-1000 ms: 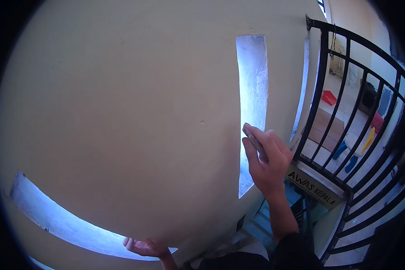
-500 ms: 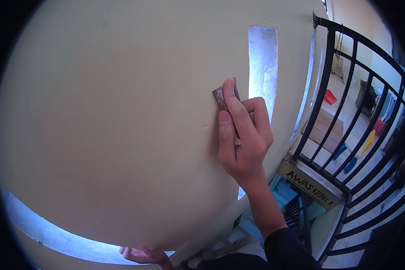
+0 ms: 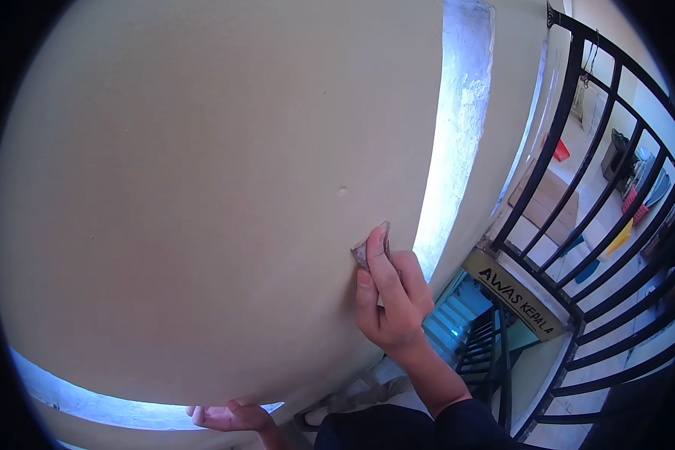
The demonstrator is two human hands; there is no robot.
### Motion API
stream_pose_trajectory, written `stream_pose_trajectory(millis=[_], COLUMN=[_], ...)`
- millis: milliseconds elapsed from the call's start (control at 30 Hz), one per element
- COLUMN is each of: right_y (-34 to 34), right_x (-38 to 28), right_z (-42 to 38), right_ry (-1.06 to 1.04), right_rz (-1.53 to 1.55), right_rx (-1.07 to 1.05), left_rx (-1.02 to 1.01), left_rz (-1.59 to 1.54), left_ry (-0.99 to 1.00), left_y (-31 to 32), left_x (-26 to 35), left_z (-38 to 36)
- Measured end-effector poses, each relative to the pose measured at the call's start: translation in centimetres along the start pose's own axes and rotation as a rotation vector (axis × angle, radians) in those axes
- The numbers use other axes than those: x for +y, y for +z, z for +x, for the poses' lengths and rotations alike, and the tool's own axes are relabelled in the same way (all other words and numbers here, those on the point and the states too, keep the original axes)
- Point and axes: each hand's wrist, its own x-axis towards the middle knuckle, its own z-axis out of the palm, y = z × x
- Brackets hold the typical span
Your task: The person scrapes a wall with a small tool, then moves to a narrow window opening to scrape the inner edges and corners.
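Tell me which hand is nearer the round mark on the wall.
Right. The right hand is below and slightly right of the mark, pinching a folded piece; the left hand is much lower, by the bottom slot.

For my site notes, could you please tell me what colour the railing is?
The railing is black, seen best in the head view.

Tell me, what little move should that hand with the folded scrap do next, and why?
Maybe the right hand should slide the folded greyish-brown sheet slightly up the smooth beige wall: its fingers pinch it there, and a small, round, pale mark sits just above.
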Motion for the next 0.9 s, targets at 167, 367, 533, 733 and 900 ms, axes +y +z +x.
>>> stream_pose_trajectory(millis=[167,367,533,733,900], right_y=[-0.3,-1.1,-1.6,-0.8,-0.8], right_x=[0.2,0.1,-0.8,-0.2,-0.4], right_z=[-3.6,-5.9,-4.2,-0.9,-0.9], right_ry=[0.064,0.145,0.067,0.017,-0.005], right_rz=[0.027,0.107,0.042,0.018,-0.033], right_rx=[-0.075,-0.072,-0.009,0.065,0.013], left_rx=[-0.013,0.000,0.005,0.011,0.063], left_rz=[-0.022,-0.147,-0.105,-0.054,-0.079], left_ry=[-0.043,-0.118,-0.051,0.017,0.023], left_y=[0.2,0.3,0.3,0.7,0.9], left_x=[0.4,-0.1,-0.5,0.7,0.8], left_z=[0.1,-0.5,-0.4,0.5,0.6])
